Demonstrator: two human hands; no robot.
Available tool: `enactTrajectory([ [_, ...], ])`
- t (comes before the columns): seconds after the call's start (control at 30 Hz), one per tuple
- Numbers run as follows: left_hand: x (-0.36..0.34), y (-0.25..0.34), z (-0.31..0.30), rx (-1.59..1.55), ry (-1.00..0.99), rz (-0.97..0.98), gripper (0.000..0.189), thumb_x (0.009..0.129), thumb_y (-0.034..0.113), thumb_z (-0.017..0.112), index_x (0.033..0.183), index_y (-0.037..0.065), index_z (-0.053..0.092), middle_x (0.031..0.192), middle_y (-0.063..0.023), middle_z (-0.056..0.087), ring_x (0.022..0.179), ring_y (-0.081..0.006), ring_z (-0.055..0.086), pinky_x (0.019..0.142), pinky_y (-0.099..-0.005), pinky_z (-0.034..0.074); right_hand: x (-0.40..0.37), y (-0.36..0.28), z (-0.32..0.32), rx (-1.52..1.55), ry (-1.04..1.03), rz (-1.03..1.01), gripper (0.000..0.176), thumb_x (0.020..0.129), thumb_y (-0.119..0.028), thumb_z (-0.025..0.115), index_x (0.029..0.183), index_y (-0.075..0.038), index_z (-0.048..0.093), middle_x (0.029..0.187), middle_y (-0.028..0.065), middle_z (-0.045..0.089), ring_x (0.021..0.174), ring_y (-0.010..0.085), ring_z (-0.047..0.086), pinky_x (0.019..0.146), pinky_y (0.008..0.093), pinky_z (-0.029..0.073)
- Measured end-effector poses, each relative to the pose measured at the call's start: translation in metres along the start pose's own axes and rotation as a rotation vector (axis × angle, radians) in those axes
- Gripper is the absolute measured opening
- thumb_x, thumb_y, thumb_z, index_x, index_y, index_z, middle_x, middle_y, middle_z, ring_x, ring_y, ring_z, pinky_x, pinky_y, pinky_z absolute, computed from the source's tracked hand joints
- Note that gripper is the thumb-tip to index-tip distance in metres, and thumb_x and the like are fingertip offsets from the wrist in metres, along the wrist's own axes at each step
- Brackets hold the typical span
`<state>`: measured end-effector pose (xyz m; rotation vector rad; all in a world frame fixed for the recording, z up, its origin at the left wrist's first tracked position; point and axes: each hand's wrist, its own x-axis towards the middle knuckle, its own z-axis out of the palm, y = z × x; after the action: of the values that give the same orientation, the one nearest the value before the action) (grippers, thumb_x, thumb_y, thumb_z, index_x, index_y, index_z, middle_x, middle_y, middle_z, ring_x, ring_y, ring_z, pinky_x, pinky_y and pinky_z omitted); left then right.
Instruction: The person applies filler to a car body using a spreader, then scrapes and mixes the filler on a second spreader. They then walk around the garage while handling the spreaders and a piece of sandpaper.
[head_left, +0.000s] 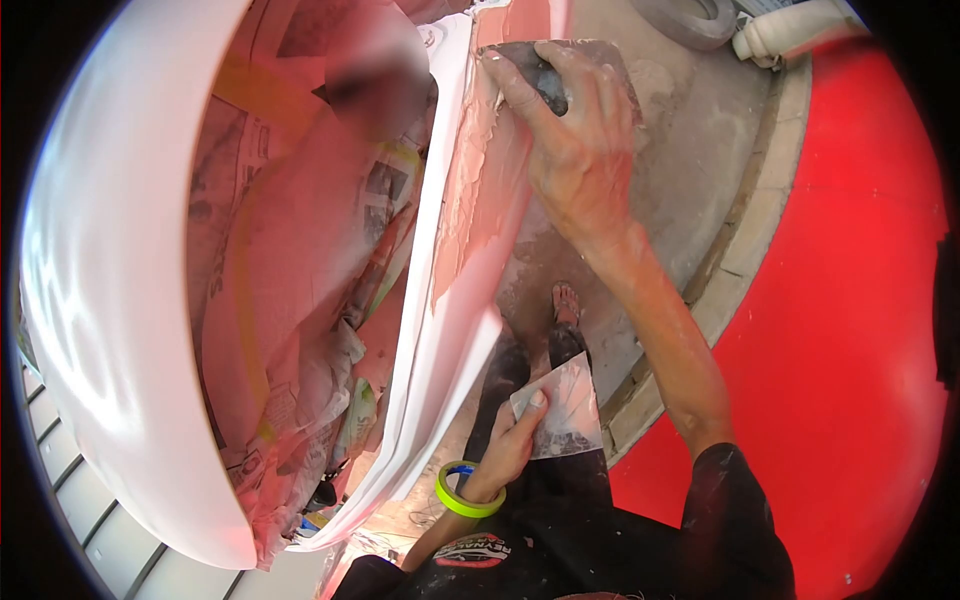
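My right hand (585,160) is closed on a dark, flat putty spreader (612,58), thumb and fingers spread over its face. The spreader is at the upper end of a white car body panel (455,320), where pinkish body filler (470,215) lies in a rough, ridged strip. Lower down, my left hand (510,440) grips a translucent square plate (572,408) with whitish smears, thumb on top. A yellow-green roll of tape (470,508) hangs around my left wrist. Fingers under the plate are hidden.
Newspaper masking (300,330) covers the opening left of the panel edge, below a raised white panel (110,250). A red surface (830,330) stands on the right beside a concrete curb (745,225). A grey tyre (690,20) and a whitish container (795,32) lie at the top right.
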<state>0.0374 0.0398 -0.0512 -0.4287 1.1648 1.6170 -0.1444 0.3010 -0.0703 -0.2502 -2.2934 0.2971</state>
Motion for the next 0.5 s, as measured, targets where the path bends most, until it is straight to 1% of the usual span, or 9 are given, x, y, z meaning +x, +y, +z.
enactTrajectory([
  [0.3, -0.003, -0.004, -0.007, 0.018, -0.006, 0.009, 0.050, 0.109, 0.033, 0.051, 0.142, -0.005, 0.052, 0.120, -0.0062, 0.066, 0.106, -0.0106, 0.062, 0.093, -0.0266, 0.049, -0.010, -0.013, -0.009, 0.035, -0.011, 0.022, 0.058, 0.079, 0.001, 0.061, 0.130, -0.024, 0.070, 0.126, 0.0106, 0.061, 0.112, 0.0327, 0.058, 0.099, 0.0440, 0.046],
  [0.4, -0.006, -0.005, -0.010, 0.021, -0.014, 0.006, 0.049, 0.109, 0.033, 0.051, 0.141, -0.005, 0.053, 0.120, -0.0059, 0.067, 0.105, -0.0104, 0.062, 0.093, -0.0265, 0.049, -0.017, -0.014, -0.009, 0.069, -0.037, 0.017, 0.058, 0.082, -0.001, 0.060, 0.135, -0.024, 0.068, 0.124, 0.0155, 0.059, 0.117, 0.0354, 0.055, 0.101, 0.0511, 0.041],
  [0.5, -0.007, -0.008, -0.013, 0.029, -0.020, 0.006, 0.048, 0.109, 0.033, 0.051, 0.140, -0.005, 0.054, 0.119, -0.0056, 0.067, 0.104, -0.0102, 0.063, 0.092, -0.0262, 0.050, -0.022, -0.018, -0.013, 0.056, -0.068, 0.025, 0.057, 0.082, -0.002, 0.060, 0.135, -0.024, 0.067, 0.124, 0.0159, 0.058, 0.118, 0.0357, 0.055, 0.103, 0.0515, 0.041],
])
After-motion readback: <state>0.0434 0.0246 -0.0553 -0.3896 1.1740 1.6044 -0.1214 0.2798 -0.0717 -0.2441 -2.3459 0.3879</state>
